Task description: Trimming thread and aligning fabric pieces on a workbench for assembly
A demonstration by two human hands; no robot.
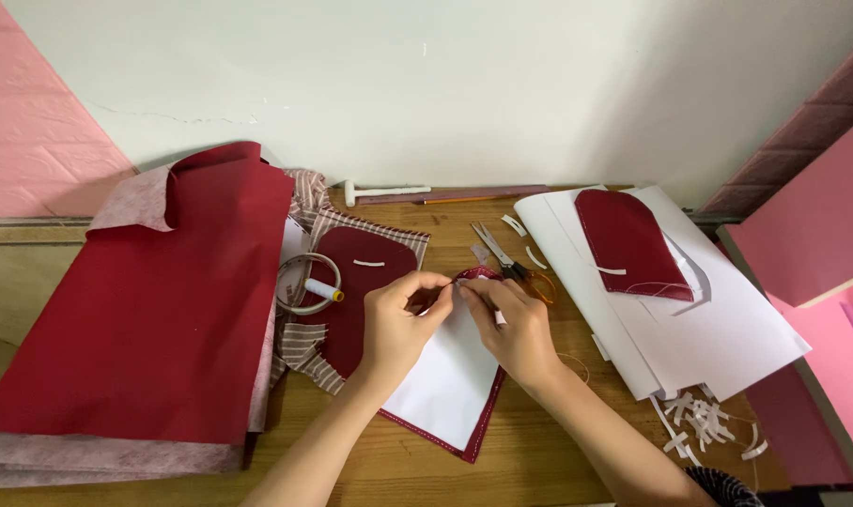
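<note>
Seen from the head camera, the left hand and right hand meet at the top edge of a dark red piece with white paper lying on the wooden table, both pinching its rim with fingertips. Scissors lie just beyond the right hand. A folded red cloth sits far left.

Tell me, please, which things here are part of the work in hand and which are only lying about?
In hand:
- left hand and right hand, pinching the top edge of the piece
- red piece with white paper on it

Lying about:
- scissors
- red sheet
- striped cloth
- tape ring
- paper stack with a second red piece
- paper scraps
</note>
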